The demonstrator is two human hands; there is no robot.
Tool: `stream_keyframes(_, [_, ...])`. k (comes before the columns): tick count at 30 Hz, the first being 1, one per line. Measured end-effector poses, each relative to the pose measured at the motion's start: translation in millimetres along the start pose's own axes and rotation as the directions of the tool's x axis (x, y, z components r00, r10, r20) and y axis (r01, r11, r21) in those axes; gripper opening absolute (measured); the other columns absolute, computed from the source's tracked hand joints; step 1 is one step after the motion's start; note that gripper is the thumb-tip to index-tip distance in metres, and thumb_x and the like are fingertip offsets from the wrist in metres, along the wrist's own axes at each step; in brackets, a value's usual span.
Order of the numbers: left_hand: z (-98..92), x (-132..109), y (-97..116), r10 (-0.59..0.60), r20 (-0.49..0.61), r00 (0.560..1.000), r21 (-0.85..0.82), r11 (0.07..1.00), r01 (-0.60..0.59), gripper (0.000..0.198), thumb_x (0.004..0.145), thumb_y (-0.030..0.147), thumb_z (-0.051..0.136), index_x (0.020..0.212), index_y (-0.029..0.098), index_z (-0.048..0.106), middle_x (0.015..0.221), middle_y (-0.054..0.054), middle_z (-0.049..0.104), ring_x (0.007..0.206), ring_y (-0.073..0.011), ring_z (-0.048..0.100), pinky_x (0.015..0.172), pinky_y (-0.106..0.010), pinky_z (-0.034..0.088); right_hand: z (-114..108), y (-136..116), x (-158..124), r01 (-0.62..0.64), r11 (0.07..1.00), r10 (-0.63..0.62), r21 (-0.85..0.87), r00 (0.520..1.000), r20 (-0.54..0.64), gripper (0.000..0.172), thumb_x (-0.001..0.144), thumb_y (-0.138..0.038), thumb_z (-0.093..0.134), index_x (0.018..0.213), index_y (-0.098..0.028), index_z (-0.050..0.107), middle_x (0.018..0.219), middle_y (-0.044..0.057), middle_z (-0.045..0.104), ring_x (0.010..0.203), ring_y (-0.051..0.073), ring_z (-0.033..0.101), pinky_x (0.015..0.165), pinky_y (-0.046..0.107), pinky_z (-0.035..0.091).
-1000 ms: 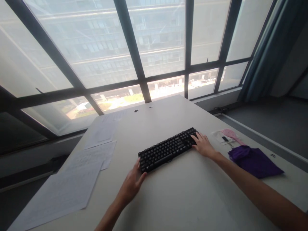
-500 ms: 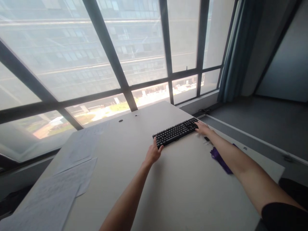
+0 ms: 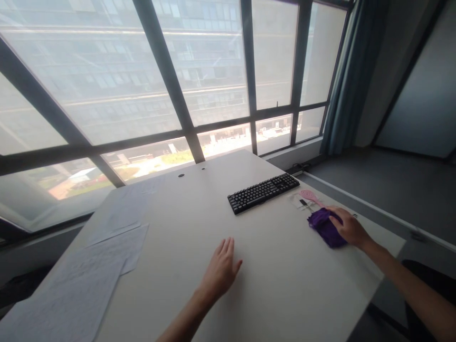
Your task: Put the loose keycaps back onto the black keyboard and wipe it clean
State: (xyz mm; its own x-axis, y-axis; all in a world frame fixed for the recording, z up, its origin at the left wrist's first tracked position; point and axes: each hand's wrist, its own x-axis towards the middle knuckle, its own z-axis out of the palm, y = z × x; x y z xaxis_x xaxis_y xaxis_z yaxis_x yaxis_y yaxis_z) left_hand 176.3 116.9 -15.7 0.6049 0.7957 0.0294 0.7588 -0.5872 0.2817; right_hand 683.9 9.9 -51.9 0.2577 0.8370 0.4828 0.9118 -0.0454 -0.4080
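Observation:
My left hand (image 3: 221,270) is over the white desk (image 3: 178,247), its fingers stretched out and its thumb apart, holding nothing. At the right, my right hand (image 3: 347,225) reaches over the edge of a folded purple cloth (image 3: 326,228), with thumb and fingers spread apart; whether they press on it I cannot tell. A black keyboard (image 3: 263,192) lies slantwise farther back, apart from both hands. Just beyond the cloth are a pink object with a round spiral head (image 3: 308,195) and a small clear packet with a dark piece (image 3: 302,202).
Printed paper sheets (image 3: 85,270) overlap along the desk's left side. Large windows (image 3: 210,61) stand behind the desk. A blue curtain (image 3: 342,95) hangs at the back right, and a white rail (image 3: 356,199) runs beside the desk's right edge.
Both hands have come off the keyboard. My left hand has drawn back toward me, and my right hand has moved right and nearer, to the purple cloth. The pink object is now uncovered.

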Motion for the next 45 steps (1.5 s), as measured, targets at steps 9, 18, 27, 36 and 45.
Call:
stream_keyframes(9, [22.0, -15.0, 102.2, 0.200, 0.064, 0.978, -0.176, 0.967, -0.186, 0.063, 0.097, 0.035, 0.050, 0.153, 0.007, 0.044, 0.158, -0.020, 0.045, 0.149, -0.0357, 0.039, 0.123, -0.048, 0.036, 50.8, -64.0, -80.2, -0.262, 0.875, 0.296, -0.407, 0.955, 0.023, 0.062, 0.100, -0.043, 0.033, 0.143, -0.006, 0.059, 0.151, 0.025, 0.051, 0.141, 0.040, 0.046, 0.114, 0.056, 0.038])
stream_keyframes(18, [75.2, 70.8, 180.1, 0.400, -0.099, 0.911, -0.191, 0.891, -0.412, 0.058, 0.099, 0.022, 0.038, 0.151, 0.000, 0.039, 0.156, -0.024, 0.045, 0.148, -0.0312, 0.038, 0.125, -0.044, 0.032, 66.0, -115.3, -51.4, 0.117, 0.932, -0.018, -0.342, 0.960, 0.279, 0.055, 0.102, -0.036, 0.035, 0.152, -0.019, 0.050, 0.160, 0.015, 0.043, 0.148, 0.031, 0.039, 0.118, 0.053, 0.035])
stream_keyframes(27, [59.8, 72.0, 118.9, 0.309, -0.057, 0.949, -0.057, 0.948, -0.312, 0.058, 0.098, 0.026, 0.042, 0.151, 0.000, 0.043, 0.153, -0.024, 0.048, 0.147, -0.0312, 0.039, 0.125, -0.047, 0.027, 114.9, -164.6, -28.0, 0.215, 0.928, -0.105, -0.303, 0.934, 0.341, 0.062, 0.102, -0.034, 0.029, 0.161, -0.014, 0.034, 0.163, 0.021, 0.035, 0.152, 0.038, 0.032, 0.119, 0.063, 0.028])
stream_keyframes(36, [-6.9, -113.5, 5.7, 0.045, -0.074, 0.996, 0.055, 0.998, -0.041, 0.059, 0.094, 0.026, 0.048, 0.149, 0.006, 0.048, 0.154, -0.021, 0.049, 0.148, -0.0291, 0.042, 0.125, -0.043, 0.028, 145.9, -364.5, -86.8, 0.446, 0.895, -0.390, 0.029, 0.749, 0.535, 0.063, 0.103, -0.034, 0.037, 0.163, -0.016, 0.028, 0.170, 0.016, 0.020, 0.157, 0.031, 0.017, 0.125, 0.057, 0.017])
stream_keyframes(45, [13.9, -245.3, 18.0, -0.205, -0.200, 0.958, -0.022, 0.979, 0.205, 0.059, 0.093, 0.021, 0.044, 0.151, 0.014, 0.048, 0.159, -0.016, 0.044, 0.150, -0.0318, 0.039, 0.121, -0.053, 0.038, 110.2, -425.2, -154.8, 0.507, 0.816, -0.565, 0.279, 0.591, 0.576, 0.068, 0.101, -0.032, 0.046, 0.165, -0.023, 0.023, 0.172, 0.009, 0.008, 0.159, 0.030, 0.011, 0.127, 0.054, 0.010])
